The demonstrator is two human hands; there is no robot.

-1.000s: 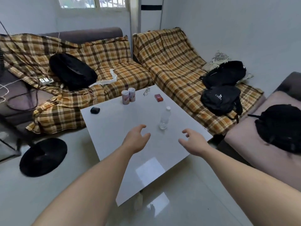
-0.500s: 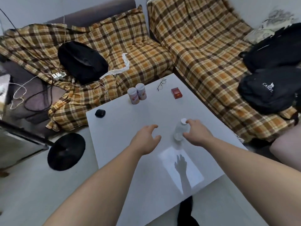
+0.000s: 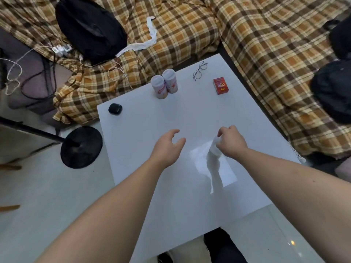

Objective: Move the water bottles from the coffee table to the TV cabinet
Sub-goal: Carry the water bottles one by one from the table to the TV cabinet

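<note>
While its fingers are closing around the neck and cap of a clear water bottle (image 3: pixel 214 149), the person's right hand (image 3: pixel 230 142) is gripping the bottle from above near the middle of the white coffee table (image 3: pixel 152 118); blur makes it impossible to tell whether the bottle's base is touching the tabletop. Just to the left, the left hand (image 3: pixel 168 147) is hovering over the table with fingers spread apart, holding nothing. Farther back on the table, two white cans (image 3: pixel 164 84) are standing side by side, with a pair of glasses (image 3: pixel 199 71) and a small red box (image 3: pixel 220 86) lying to their right and a small black case (image 3: pixel 115 108) sitting near the left edge. Beyond the table, a plaid-covered sofa (image 3: pixel 266 44) is carrying a black bag (image 3: pixel 89 27).
</note>
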